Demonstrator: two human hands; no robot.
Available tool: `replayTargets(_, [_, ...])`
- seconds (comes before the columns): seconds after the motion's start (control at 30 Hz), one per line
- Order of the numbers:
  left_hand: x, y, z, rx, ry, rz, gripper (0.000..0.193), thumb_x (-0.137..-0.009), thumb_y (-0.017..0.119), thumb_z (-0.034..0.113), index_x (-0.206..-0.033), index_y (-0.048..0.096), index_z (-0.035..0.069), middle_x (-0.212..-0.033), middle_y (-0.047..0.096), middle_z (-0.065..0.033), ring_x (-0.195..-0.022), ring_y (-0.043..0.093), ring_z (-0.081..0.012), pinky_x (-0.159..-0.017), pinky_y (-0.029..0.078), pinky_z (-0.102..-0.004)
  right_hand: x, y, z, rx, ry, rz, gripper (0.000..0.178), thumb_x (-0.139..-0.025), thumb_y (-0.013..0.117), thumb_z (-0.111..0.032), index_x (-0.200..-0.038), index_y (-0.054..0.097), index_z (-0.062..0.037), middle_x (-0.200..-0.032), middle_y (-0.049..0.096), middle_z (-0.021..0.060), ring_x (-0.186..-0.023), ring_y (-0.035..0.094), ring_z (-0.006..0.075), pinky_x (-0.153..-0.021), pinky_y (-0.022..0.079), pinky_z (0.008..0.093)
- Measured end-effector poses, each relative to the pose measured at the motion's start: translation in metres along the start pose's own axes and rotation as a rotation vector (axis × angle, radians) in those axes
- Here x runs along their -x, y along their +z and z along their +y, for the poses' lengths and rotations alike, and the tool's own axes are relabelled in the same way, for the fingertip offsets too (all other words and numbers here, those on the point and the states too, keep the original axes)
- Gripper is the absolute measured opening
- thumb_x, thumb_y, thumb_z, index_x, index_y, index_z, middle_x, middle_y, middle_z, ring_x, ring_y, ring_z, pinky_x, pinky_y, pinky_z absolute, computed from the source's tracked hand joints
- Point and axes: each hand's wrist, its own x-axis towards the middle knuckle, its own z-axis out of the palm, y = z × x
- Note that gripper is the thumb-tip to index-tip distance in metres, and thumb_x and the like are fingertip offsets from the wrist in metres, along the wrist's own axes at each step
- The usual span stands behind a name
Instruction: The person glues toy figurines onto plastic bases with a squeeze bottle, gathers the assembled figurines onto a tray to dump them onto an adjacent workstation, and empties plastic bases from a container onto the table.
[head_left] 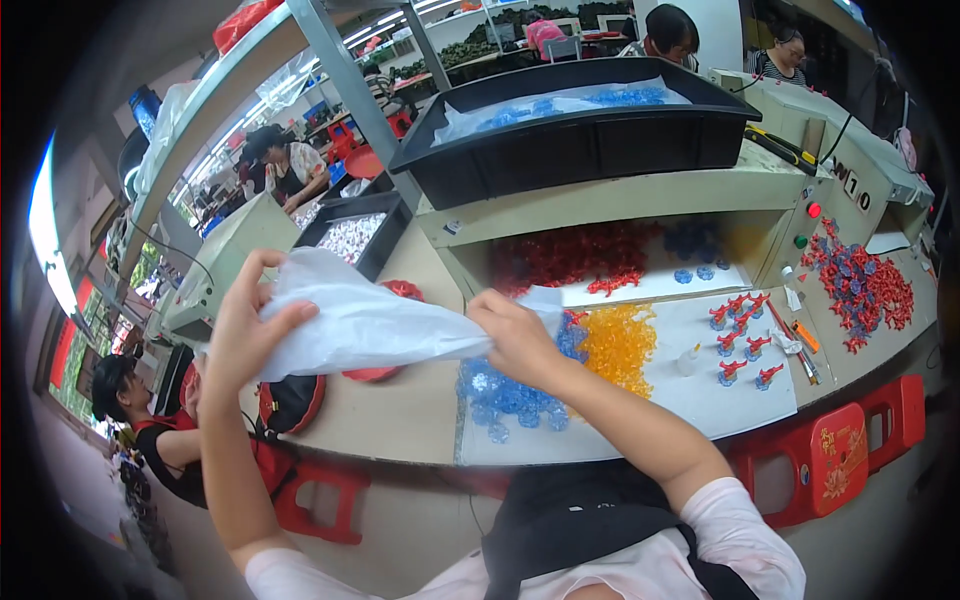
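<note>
A thin white sheet (375,325), crumpled and slightly see-through, is stretched between my two hands above the bench. My left hand (262,318) grips its left end, the thumb lying along it. At the other end my right hand (515,335) pinches it, with a corner poking out past the fingers. Below and beside my right hand lie clear blue plastic pieces (510,400) and a pile of yellow pieces (622,350) on white paper (690,405). Several small red-and-blue figures (732,370) stand farther right, near a small clear bottle (689,360).
A large black tray (590,150) sits on a machine whose opening holds red pieces (580,255). An orange cutter (805,336) and a mixed red-and-blue pile (860,280) lie at right. Red stools (840,465) stand below the bench. A co-worker (150,430) is at left.
</note>
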Motion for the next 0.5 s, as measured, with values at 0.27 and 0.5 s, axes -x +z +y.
replayTargets(0.27, [-0.001, 0.159, -0.063, -0.698, 0.62, 0.136, 0.067, -0.062, 0.068, 0.017, -0.123, 0.041, 0.013, -0.113, 0.048, -0.016, -0.1, 0.048, -0.0317, -0.089, 0.032, -0.0455, 0.004, -0.066, 0.007, 0.361, -0.089, -0.25, 0.029, -0.059, 0.055, 0.0, -0.087, 0.048, -0.0065, -0.082, 0.054, 0.0128, -0.078, 0.055, 0.0317, -0.063, 0.045, 0.0391])
replayTargets(0.5, [-0.084, 0.223, -0.145, -0.657, 1.125, -0.027, 0.046, -0.065, 0.053, 0.004, -0.108, 0.054, 0.021, -0.101, 0.05, -0.0135, -0.075, 0.053, -0.0239, -0.065, 0.045, -0.0326, 0.039, -0.169, 0.083, 0.894, -0.691, -0.615, 0.034, -0.068, 0.053, -0.008, -0.101, 0.045, -0.014, -0.108, 0.046, 0.0112, -0.081, 0.054, 0.0204, -0.066, 0.045, 0.0303])
